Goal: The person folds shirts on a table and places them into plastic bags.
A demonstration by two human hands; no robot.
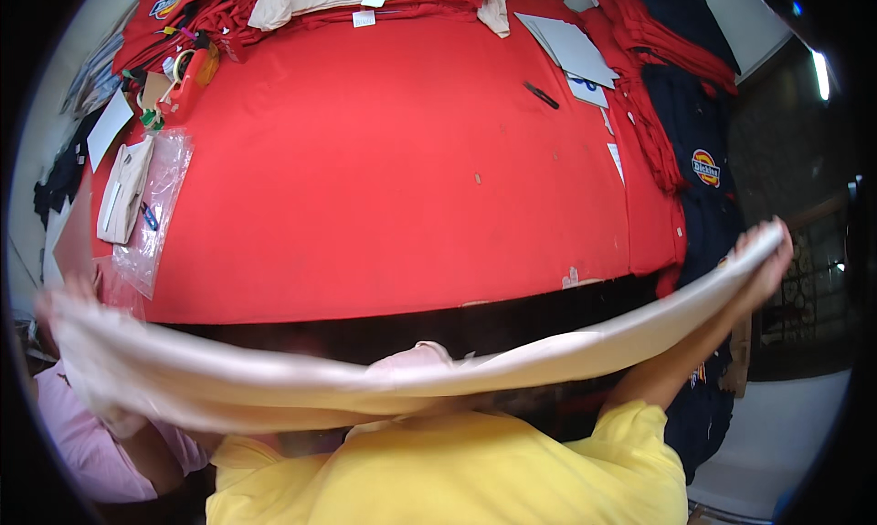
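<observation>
A pale beige shirt is stretched wide across my front, sagging in the middle, above the near edge of the red-covered table. What looks like its neckline bunches up near the centre. My right hand is raised at the far right, its fingers closed round one end of the cloth. At the far left, my left hand is smeared by motion at the other end; it appears to grip the cloth, which hides my left forearm.
Red cloth covers the table. Folded beige garments lie at the back; red and navy garments pile up right, near white cards and a dark cutter. A tape dispenser stands left. A person in pink is close on my left.
</observation>
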